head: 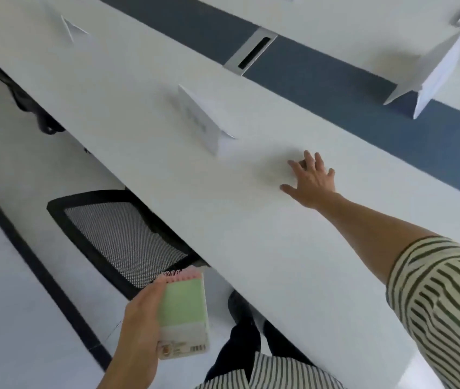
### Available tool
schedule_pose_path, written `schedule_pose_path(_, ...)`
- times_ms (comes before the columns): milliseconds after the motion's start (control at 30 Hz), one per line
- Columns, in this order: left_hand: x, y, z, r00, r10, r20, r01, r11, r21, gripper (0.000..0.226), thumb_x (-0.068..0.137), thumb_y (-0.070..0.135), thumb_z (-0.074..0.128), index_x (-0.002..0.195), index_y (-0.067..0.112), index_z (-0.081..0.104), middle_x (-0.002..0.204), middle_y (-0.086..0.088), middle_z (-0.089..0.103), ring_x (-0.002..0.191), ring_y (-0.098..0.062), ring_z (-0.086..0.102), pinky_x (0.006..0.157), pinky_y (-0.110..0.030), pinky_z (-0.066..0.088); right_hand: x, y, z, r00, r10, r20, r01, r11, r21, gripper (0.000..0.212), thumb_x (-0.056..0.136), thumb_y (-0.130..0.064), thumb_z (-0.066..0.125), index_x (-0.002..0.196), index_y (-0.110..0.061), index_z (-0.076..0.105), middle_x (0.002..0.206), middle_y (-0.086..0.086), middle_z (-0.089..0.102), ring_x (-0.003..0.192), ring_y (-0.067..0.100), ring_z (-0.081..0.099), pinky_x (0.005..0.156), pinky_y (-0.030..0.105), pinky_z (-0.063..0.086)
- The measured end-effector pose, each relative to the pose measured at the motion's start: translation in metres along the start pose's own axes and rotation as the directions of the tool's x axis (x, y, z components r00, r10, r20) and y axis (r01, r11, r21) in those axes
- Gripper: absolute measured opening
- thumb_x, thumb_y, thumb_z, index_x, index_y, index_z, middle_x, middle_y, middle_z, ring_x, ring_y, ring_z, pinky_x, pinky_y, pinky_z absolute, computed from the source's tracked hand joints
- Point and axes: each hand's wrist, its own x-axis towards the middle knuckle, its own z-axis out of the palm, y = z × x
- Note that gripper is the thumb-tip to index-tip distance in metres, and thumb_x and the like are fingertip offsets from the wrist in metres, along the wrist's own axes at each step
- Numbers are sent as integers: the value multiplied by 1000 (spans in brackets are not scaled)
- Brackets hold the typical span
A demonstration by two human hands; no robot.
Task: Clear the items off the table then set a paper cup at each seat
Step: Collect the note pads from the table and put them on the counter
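Nearby, folded name card (209,124) just beyond spread right hand (311,182).

A white table (167,130) crosses the frame beside a dark blue strip (335,77) at upper right, white folded cards (209,124) stand on it, a black mesh chair (122,237) sits lower left, the notepad (184,313) is pale green with a pink top, and the sleeve (445,304) shows cream-and-dark stripes.
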Motion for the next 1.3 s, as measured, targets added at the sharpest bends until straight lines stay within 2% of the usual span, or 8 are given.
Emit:
schedule_pose_path(233, -16, -22, -15, 996, -13, -93, 10, 999, -35, 40, 95, 48, 47, 84, 15, 65, 61, 0, 65, 55, -23, 63, 49, -30, 52, -12, 1, 27, 990, -60, -124, 49, 995, -84, 38, 96, -42, 48, 124, -17, 54, 128, 14, 48, 115, 37, 42, 79, 45, 48)
schedule_pose_path(400, -24, -39, -28, 994, 16, -106, -24, 997, -78, 36, 96, 47, 45, 86, 23, 70, 58, 4, 68, 50, -18, 65, 46, -28, 51, -37, -2, 22, 995, -44, -93, 43, 999, -16, 27, 92, -34, 48, 109, -17, 59, 106, 14, 58, 95, 35, 53, 66, 35, 41)
schedule_pose_path(600, -32, -56, -65, 990, 72, -120, -89, 985, -145, 38, 93, 52, 47, 84, 23, 70, 66, 0, 65, 55, -21, 62, 43, -25, 50, -105, -50, -10, 994, -69, 80, 42, 954, 297, 16, 82, -41, 55, 89, -28, 62, 79, -2, 69, 74, 24, 61, 61, 30, 42)
schedule_pose_path(767, -35, -81, -127, 964, 205, -169, -232, 960, -160, 40, 94, 47, 48, 64, 28, 67, 48, 8, 58, 38, -8, 58, 36, -21, 45, -180, -120, -32, 986, -165, 28, 128, 847, 515, 17, 82, -46, 61, 82, -29, 63, 75, -6, 69, 77, 20, 64, 73, 35, 51)
schedule_pose_path(867, -40, -111, -179, 937, 277, -212, -311, 939, -148, 40, 95, 43, 51, 66, 19, 63, 49, 6, 58, 39, -8, 58, 39, -23, 45, -233, -172, -27, 972, -234, 12, 177, 765, 620, 15, 83, -44, 64, 79, -30, 64, 72, -7, 68, 71, 14, 64, 67, 29, 51)
schedule_pose_path(967, -47, -147, -235, 910, 319, -266, -364, 920, -144, 39, 97, 36, 52, 69, 10, 59, 49, 6, 56, 40, -7, 57, 39, -23, 44, -287, -232, -10, 927, -369, 63, 220, 673, 706, 16, 87, -41, 65, 77, -29, 65, 57, -4, 62, 49, 11, 54, 53, 23, 45)
schedule_pose_path(1067, -52, -184, -287, 891, 286, -353, -364, 914, -179, 38, 97, 33, 53, 78, 1, 61, 58, -3, 60, 48, -17, 61, 45, -29, 49, -329, -289, 13, 852, -507, 126, 290, 659, 694, 10, 88, -37, 65, 80, -33, 67, 68, 6, 65, 55, 10, 57, 57, 23, 47)
schedule_pose_path(1300, -49, -253, -371, 860, 109, -498, -293, 905, -308, 40, 94, 35, 55, 77, -1, 61, 58, -9, 57, 47, -22, 58, 45, -30, 45, -370, -388, 36, 717, -656, 236, 390, 658, 645, 6, 88, -38, 66, 82, -35, 66, 64, -8, 64, 53, 0, 53, 61, 20, 43)
